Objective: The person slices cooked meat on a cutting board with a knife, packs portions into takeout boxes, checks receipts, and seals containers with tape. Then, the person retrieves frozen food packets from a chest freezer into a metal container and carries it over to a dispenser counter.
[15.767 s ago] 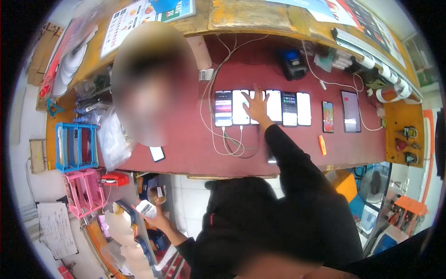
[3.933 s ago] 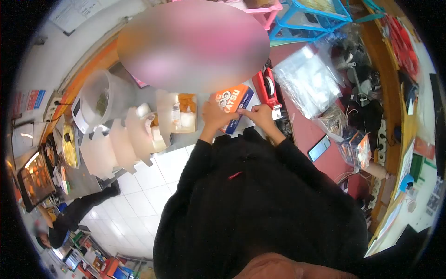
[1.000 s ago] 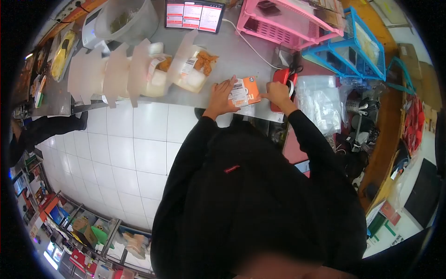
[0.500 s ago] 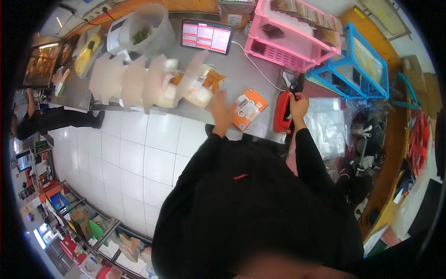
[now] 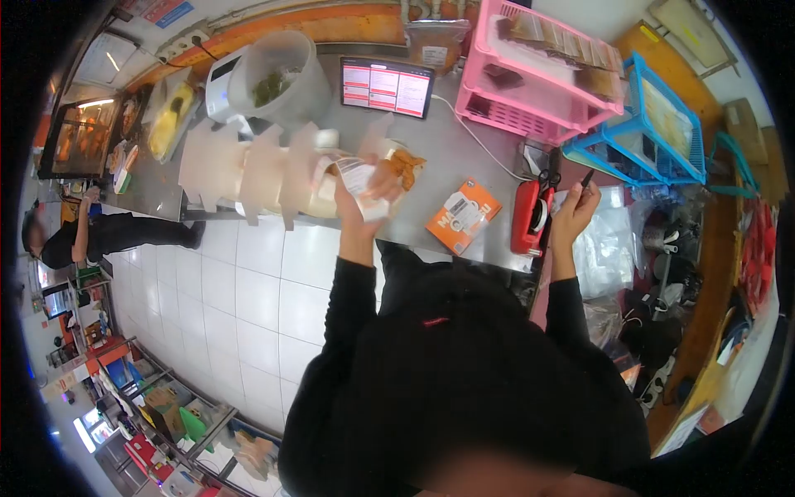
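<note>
My left hand (image 5: 358, 217) is over the food boxes at the counter's front, its fingers closed on a white printed slip (image 5: 358, 177). Just beyond the slip lies an open paper box with golden fried pieces (image 5: 406, 166). My right hand (image 5: 575, 214) is raised at the right end of the counter, a dark pen (image 5: 587, 179) standing up between its fingers. Left of it is a red tape dispenser (image 5: 523, 228), apart from the hand. Between my hands lies an orange and white carton (image 5: 464, 217).
Several open paper boxes (image 5: 269, 178) stand in a row at left. Behind are a clear tub (image 5: 308, 87), a tablet (image 5: 386, 87), a pink rack (image 5: 538, 91) and a blue rack (image 5: 662, 124). Plastic bags (image 5: 603, 253) lie at right. Another person (image 5: 108, 236) stands far left.
My right hand has left the tape dispenser and now holds up a pen. My left hand has moved left to the boxes and now holds the slip. The view has shifted slightly.
</note>
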The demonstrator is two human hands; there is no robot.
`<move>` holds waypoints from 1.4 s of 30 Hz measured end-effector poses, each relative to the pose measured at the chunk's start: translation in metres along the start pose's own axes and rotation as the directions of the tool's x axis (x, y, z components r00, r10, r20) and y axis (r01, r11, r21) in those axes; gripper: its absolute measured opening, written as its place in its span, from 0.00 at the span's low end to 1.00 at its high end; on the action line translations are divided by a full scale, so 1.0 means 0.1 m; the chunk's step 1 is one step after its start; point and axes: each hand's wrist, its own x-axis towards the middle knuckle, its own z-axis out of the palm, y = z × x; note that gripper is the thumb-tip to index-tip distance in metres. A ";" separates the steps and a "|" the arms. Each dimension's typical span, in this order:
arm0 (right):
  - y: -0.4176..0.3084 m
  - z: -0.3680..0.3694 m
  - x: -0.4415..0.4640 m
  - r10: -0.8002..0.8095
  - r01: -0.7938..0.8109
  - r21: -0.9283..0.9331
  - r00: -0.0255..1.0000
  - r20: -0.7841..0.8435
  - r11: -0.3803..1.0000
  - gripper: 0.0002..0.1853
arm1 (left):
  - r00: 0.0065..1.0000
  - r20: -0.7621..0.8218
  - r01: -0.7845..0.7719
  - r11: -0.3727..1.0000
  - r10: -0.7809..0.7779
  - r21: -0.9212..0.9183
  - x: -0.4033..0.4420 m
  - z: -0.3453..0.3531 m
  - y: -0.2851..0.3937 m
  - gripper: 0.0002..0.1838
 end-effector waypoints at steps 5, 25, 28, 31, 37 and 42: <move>-0.56 0.47 -0.32 0.078 -0.079 -0.012 0.928 0.365 0.997 0.08 | 0.906 0.378 0.214 0.977 -0.191 -0.019 -0.02 1.00 0.07 0.44; -2.73 1.55 -1.42 -0.200 -0.041 0.415 0.830 0.520 0.909 0.12 | 0.889 0.426 -0.023 0.912 -0.169 0.409 -0.26 1.40 1.29 0.50; -2.83 1.65 -1.54 -0.212 -0.084 0.472 0.816 0.538 0.877 0.11 | 0.884 0.433 -0.016 0.912 -0.179 0.409 -0.30 1.40 1.36 0.51; -2.90 1.82 -1.60 -0.260 -0.183 0.594 0.771 0.581 0.784 0.10 | 0.889 0.430 -0.013 0.929 -0.158 0.370 -0.36 1.40 1.44 0.51; -2.78 2.11 -1.56 -0.329 -0.112 0.582 0.733 0.596 0.805 0.12 | 0.912 0.405 -0.062 0.958 -0.058 0.278 -0.49 1.34 1.67 0.50; -2.72 2.35 -1.50 -0.454 0.096 0.557 0.700 0.552 0.825 0.11 | 0.919 0.393 -0.135 0.957 0.025 0.255 -0.54 1.24 1.82 0.47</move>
